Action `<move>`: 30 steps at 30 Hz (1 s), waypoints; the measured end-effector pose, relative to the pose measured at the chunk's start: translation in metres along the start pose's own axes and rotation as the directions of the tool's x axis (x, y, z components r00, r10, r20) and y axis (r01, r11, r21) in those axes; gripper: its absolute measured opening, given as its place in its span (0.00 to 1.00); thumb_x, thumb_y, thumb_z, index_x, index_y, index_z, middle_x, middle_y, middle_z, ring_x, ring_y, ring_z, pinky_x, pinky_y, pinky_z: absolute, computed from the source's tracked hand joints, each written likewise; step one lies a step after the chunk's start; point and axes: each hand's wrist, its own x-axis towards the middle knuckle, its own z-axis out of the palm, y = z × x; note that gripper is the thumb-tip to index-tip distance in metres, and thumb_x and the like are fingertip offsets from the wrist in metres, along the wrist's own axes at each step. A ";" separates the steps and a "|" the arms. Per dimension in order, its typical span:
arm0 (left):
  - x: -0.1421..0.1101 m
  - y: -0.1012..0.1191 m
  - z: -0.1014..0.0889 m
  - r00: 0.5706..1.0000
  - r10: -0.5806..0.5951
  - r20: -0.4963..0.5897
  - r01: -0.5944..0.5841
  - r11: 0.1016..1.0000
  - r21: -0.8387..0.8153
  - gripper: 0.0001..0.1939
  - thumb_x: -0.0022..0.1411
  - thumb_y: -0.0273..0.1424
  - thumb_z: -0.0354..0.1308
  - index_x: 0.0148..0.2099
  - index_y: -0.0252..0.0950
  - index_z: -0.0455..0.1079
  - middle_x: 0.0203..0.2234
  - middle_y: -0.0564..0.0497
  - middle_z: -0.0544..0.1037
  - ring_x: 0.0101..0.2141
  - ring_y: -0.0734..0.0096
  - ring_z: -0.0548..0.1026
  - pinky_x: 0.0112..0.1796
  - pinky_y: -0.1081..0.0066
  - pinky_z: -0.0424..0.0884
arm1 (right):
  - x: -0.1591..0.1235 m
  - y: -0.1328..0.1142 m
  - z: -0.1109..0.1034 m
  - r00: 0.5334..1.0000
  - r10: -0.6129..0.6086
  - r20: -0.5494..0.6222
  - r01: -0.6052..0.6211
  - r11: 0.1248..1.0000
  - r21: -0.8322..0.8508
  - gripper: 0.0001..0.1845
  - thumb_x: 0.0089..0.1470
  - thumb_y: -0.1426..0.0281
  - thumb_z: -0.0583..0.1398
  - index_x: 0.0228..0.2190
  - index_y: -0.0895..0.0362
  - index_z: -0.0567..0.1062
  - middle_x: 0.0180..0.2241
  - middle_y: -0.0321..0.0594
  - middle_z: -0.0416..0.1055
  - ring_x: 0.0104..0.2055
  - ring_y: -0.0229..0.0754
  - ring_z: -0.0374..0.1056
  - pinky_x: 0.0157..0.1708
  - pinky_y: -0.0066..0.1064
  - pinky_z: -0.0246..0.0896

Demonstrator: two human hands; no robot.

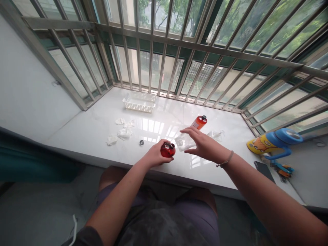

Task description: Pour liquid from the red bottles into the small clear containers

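My left hand (155,155) is wrapped round a small red bottle (168,150) that stands on the white marble sill near its front edge. My right hand (203,146) hovers just right of it with fingers stretched out, over a clear plastic bag (182,141) lying on the sill. An orange bottle with a black cap (199,122) lies tilted a little beyond my right hand. A small dark ring-shaped cap (141,142) lies left of the red bottle.
Crumpled white tissues (122,131) lie at the left. A white plastic basket (139,101) stands by the metal window bars. More clear plastic (217,134) sits right of the bag. A yellow and blue toy (273,141) and a dark phone (263,170) lie at far right.
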 end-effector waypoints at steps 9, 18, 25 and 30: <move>0.052 -0.006 -0.017 0.968 0.009 -0.250 -0.028 0.997 -0.075 0.39 0.49 0.41 0.81 0.61 0.45 0.70 0.58 0.44 0.77 0.58 0.51 0.77 0.61 0.52 0.72 | -0.051 0.073 0.082 0.752 0.610 -0.249 -0.474 0.763 0.439 0.40 0.50 0.49 0.73 0.59 0.48 0.70 0.59 0.48 0.72 0.63 0.61 0.69 0.56 0.56 0.75; 0.095 -0.011 -0.022 0.952 -0.024 -0.306 0.011 0.999 -0.045 0.40 0.50 0.35 0.80 0.62 0.44 0.67 0.58 0.42 0.78 0.56 0.56 0.78 0.60 0.52 0.74 | -0.069 0.104 0.128 0.613 0.731 -0.301 -0.459 0.639 0.617 0.45 0.52 0.47 0.71 0.63 0.55 0.66 0.63 0.56 0.68 0.66 0.62 0.67 0.59 0.58 0.74; 0.089 -0.018 -0.028 0.962 -0.006 -0.271 0.028 0.997 0.078 0.57 0.45 0.43 0.82 0.72 0.45 0.58 0.68 0.38 0.69 0.68 0.50 0.69 0.67 0.50 0.64 | -0.077 0.103 0.135 0.535 0.783 -0.319 -0.525 0.603 0.600 0.52 0.53 0.46 0.70 0.67 0.58 0.61 0.68 0.61 0.62 0.66 0.64 0.66 0.61 0.56 0.72; 0.057 -0.030 -0.070 0.883 0.135 -0.449 0.039 0.933 0.358 0.33 0.70 0.48 0.61 0.70 0.42 0.61 0.67 0.41 0.70 0.68 0.61 0.69 0.66 0.60 0.67 | -0.111 0.079 0.135 0.469 0.598 -0.650 -0.479 0.791 0.382 0.31 0.65 0.50 0.61 0.61 0.55 0.71 0.63 0.56 0.68 0.66 0.60 0.66 0.60 0.55 0.71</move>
